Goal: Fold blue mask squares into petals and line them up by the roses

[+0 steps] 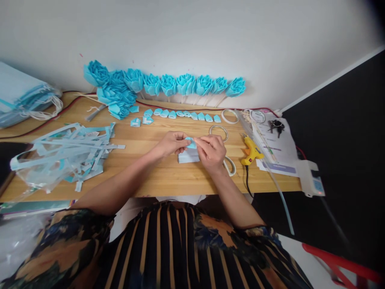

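Observation:
Between my two hands is a small blue folded petal (190,142), pinched above the table. My left hand (175,143) grips its left side, thumb on top. My right hand (212,151) is closed on its right side with the fingertips. Right beneath lies a pale blue-white stack of cut pieces (188,156), partly covered by the hands. Behind my hands runs a row of folded blue petals (179,114). Two more folded pieces (141,121) sit left of that row. Scissors (230,165), partly hidden, rest beside my right wrist.
Blue flowers on sticks (185,84) lean along the wall. Cut strips (87,150) are heaped at left. Tape rolls (229,116), a yellow glue gun (252,150), papers (279,138) and keys (276,126) occupy the right. A white power box (311,178) stands at the right edge.

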Demonstrator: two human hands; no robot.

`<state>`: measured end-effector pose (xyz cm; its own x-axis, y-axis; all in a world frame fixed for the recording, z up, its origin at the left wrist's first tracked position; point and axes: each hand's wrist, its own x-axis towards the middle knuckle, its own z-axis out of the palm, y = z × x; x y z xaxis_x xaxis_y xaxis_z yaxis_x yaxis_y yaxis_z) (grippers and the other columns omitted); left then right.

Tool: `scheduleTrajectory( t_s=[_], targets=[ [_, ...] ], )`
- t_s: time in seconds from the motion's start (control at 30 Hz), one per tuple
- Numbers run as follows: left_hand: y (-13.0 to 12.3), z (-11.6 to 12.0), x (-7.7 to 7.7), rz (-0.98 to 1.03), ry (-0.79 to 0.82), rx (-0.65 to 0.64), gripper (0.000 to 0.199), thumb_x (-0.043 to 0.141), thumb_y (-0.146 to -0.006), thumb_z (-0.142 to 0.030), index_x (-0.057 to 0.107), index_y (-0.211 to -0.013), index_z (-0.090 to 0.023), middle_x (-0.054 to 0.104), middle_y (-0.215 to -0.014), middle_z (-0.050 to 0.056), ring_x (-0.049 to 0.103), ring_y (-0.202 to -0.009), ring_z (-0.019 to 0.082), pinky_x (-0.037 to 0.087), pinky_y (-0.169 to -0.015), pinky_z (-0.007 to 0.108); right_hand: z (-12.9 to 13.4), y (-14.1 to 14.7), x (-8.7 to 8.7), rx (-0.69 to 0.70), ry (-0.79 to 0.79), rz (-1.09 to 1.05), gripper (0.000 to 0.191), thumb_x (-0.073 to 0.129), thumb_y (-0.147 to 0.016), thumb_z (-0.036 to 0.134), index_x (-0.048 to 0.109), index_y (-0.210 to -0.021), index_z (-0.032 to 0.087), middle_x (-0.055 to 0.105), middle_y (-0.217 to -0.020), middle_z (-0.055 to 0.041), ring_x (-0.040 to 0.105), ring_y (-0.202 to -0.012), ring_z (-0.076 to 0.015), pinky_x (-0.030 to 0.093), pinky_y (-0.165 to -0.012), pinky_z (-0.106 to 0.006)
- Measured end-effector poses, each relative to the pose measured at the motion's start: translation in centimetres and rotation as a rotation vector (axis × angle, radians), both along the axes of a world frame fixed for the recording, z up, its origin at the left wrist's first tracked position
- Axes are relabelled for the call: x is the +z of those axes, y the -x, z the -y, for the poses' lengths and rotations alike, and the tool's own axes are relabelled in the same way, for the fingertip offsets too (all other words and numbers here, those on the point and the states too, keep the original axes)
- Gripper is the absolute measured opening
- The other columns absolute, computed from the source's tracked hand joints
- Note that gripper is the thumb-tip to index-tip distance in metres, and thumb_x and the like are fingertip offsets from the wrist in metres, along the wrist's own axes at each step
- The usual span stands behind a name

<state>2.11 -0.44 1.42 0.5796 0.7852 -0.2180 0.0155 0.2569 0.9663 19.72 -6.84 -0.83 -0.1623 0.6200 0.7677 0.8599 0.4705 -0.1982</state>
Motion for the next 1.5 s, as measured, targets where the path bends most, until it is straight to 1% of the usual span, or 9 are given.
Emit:
scheduleTrajectory(
  t_s=[0.43,0.63,0.73,0.8,0.9,1.07,1.27,1.43,1.5],
  targets=[
    [0.0,-0.1,-0.2,0.027,0.019,0.023,0.016,0.07,-0.079,-0.02,0.06,-0.069,-0.013,0.057,-0.053,-0.003,0.047,-0.043,0.004,0.031,-0.041,0.018,-0.3,-0.1,-0.3,0.074,0.112,-0.04,0.026,0.055,-0.092,0.02,0.074,-0.106,0.031,0.07,-0.093,-0.0057,0.059,-0.088,-0.0209,0.05,-0.08,-0.037],
    [0.2,-0.6,-0.2,0.016,-0.018,0.069,0.014,0.066,-0.08,-0.018,0.058,-0.069,-0.014,0.057,-0.053,-0.003,0.046,-0.043,0.005,0.032,-0.042,0.018,-0.4,-0.1,0.3,0.183,0.152,-0.018,0.038,0.054,-0.086,0.016,0.07,-0.118,0.031,0.067,-0.11,-0.0066,0.057,-0.104,-0.0246,0.049,-0.092,-0.047],
    [0.3,-0.7,0.0,-0.05,-0.081,0.032,0.013,0.067,-0.078,-0.019,0.059,-0.069,-0.014,0.055,-0.052,-0.003,0.044,-0.043,0.005,0.031,-0.042,0.019,-0.3,-0.4,0.5,0.161,0.219,-0.161,0.032,0.054,-0.088,0.021,0.071,-0.113,0.032,0.063,-0.124,-0.0059,0.055,-0.114,-0.0259,0.048,-0.095,-0.049],
    [0.3,-0.6,0.0,-0.098,-0.141,-0.004,0.012,0.067,-0.076,-0.021,0.06,-0.07,-0.014,0.055,-0.053,-0.004,0.045,-0.045,0.006,0.031,-0.044,0.019,-0.3,-0.6,0.5,0.164,0.299,-0.317,0.033,0.052,-0.091,0.025,0.068,-0.119,0.031,0.061,-0.129,-0.0059,0.056,-0.117,-0.0249,0.048,-0.097,-0.048],
    [0.2,-0.4,-0.4,-0.124,-0.241,-0.05,0.013,0.067,-0.076,-0.025,0.062,-0.071,-0.014,0.053,-0.055,-0.004,0.044,-0.049,0.006,0.03,-0.047,0.02,-0.4,-0.8,0.4,0.207,0.46,-0.481,0.038,0.053,-0.093,0.03,0.06,-0.13,0.03,0.069,-0.117,-0.0053,0.062,-0.109,-0.0216,0.05,-0.097,-0.043],
    [0.2,-0.5,-1.2,-0.146,-0.365,-0.092,0.016,0.066,-0.075,-0.03,0.065,-0.075,-0.014,0.054,-0.062,-0.003,0.043,-0.055,0.007,0.029,-0.051,0.02,-0.5,-0.5,-0.1,0.2,0.556,-0.529,0.038,0.063,-0.085,0.029,0.065,-0.123,0.029,0.07,-0.094,-0.0003,0.064,-0.087,-0.0164,0.052,-0.088,-0.035],
    [0.4,-0.3,0.0,-0.066,-0.193,-0.092,0.026,0.062,-0.079,-0.042,0.062,-0.076,-0.015,0.055,-0.061,-0.001,0.046,-0.053,0.009,0.034,-0.05,0.021,-0.6,-0.4,0.0,0.242,0.573,-0.665,0.041,0.063,-0.085,0.03,0.063,-0.126,0.028,0.064,-0.086,0.0008,0.061,-0.082,-0.0144,0.052,-0.084,-0.033],
    [-0.1,0.2,0.0,-0.048,-0.198,-0.113,0.029,0.07,-0.074,-0.042,0.061,-0.075,-0.015,0.054,-0.063,-0.003,0.045,-0.055,0.008,0.034,-0.052,0.022,-0.7,-0.5,-0.4,0.269,0.578,-0.728,0.041,0.061,-0.087,0.033,0.061,-0.128,0.028,0.062,-0.087,0.0002,0.06,-0.081,-0.0141,0.052,-0.082,-0.033],
    [-0.3,0.2,-0.2,-0.034,-0.208,-0.081,0.027,0.072,-0.073,-0.04,0.061,-0.076,-0.015,0.052,-0.061,-0.004,0.043,-0.055,0.007,0.033,-0.053,0.022,-0.8,-0.5,-0.5,0.28,0.582,-0.744,0.041,0.061,-0.087,0.034,0.061,-0.128,0.028,0.062,-0.087,0.0002,0.06,-0.08,-0.0139,0.052,-0.081,-0.032]
  ],
)
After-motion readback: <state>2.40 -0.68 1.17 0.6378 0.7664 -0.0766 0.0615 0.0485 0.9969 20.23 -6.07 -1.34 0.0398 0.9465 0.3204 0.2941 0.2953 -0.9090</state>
